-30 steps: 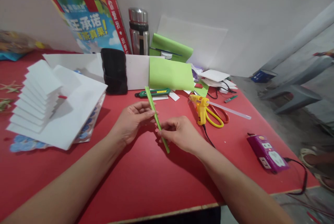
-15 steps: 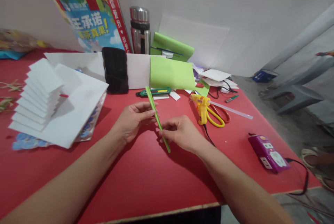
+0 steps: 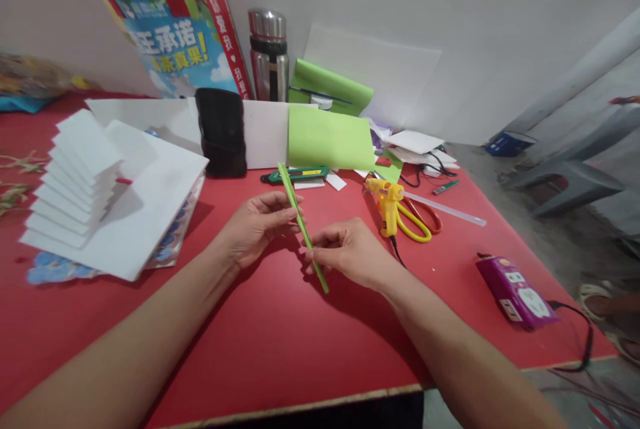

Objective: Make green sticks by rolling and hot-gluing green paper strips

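A thin, folded strip of green paper (image 3: 287, 182) slants between my two hands above the red table (image 3: 280, 342). My left hand (image 3: 260, 225) pinches it along its upper half, thumb on top. Lower down, my right hand (image 3: 345, 249) grips the same strip between thumb and fingers, with its lower end sticking out below. Just beyond the strip's top end lies a green utility knife (image 3: 300, 175). To the right of my right hand sits a yellow hot glue gun (image 3: 385, 205) with a clear glue stick in its back.
Left: a stepped white paper structure (image 3: 75, 182) on a white board. Behind: a black phone (image 3: 221, 132), a steel flask (image 3: 269, 55), a printed bag (image 3: 175, 35) and green paper (image 3: 330, 139). Right: scissors with yellow and red handles (image 3: 417, 225) and a purple power socket box (image 3: 517, 292) with a cable.
Almost nothing differs. Both hands keep their hold on the green paper strip, and the whole view has shifted very slightly.
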`<state>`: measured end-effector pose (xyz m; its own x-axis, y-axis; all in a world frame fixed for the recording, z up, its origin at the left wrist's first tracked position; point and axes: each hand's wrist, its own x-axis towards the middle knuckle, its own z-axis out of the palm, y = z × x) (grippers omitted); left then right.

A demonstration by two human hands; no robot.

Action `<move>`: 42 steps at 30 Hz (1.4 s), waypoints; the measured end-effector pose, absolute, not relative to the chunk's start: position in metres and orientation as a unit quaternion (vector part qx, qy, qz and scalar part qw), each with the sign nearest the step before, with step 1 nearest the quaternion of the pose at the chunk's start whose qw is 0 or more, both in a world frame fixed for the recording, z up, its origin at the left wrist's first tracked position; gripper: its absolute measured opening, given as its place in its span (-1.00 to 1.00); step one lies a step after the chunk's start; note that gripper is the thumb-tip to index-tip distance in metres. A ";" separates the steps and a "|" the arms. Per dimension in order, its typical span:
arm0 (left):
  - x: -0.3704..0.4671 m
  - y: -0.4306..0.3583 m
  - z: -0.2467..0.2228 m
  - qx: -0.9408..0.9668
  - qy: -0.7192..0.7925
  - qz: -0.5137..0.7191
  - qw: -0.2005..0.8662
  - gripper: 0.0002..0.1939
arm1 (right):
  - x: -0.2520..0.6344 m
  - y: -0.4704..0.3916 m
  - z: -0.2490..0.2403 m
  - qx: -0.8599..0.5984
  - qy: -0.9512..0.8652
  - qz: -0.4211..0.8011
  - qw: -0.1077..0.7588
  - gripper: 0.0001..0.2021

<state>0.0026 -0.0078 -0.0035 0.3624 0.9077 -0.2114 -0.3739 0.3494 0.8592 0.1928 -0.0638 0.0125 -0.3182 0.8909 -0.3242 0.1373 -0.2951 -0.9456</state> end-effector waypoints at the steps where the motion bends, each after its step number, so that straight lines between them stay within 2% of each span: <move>1: 0.002 -0.008 -0.003 0.370 0.358 0.435 0.739 -0.70 | 0.193 -0.064 0.013 -0.498 -0.511 0.633 0.299 -0.85; 7: 0.002 -0.007 -0.004 0.370 0.348 0.438 0.741 -0.73 | 0.196 -0.064 0.015 -0.485 -0.499 0.654 0.297 -0.81; 12: 0.002 -0.006 -0.006 0.371 0.348 0.443 0.738 -0.75 | 0.193 -0.064 0.016 -0.482 -0.475 0.666 0.313 -0.85; 17: 0.003 -0.008 -0.004 0.376 0.356 0.442 0.733 -0.74 | 0.191 -0.066 0.016 -0.477 -0.478 0.664 0.321 -0.75; 24: 0.005 -0.007 -0.003 0.367 0.374 0.456 0.719 -0.62 | 0.191 -0.066 0.015 -0.481 -0.477 0.665 0.313 -0.68; 31: 0.007 -0.008 -0.004 0.359 0.369 0.479 0.711 -0.63 | 0.191 -0.066 0.017 -0.494 -0.477 0.659 0.306 -0.72; 38: 0.004 -0.005 -0.002 0.351 0.364 0.486 0.712 -0.66 | 0.189 -0.068 0.014 -0.483 -0.481 0.660 0.316 -0.85; 42: 0.003 -0.004 0.000 0.350 0.365 0.488 0.712 -0.64 | 0.189 -0.067 0.012 -0.484 -0.482 0.658 0.315 -0.82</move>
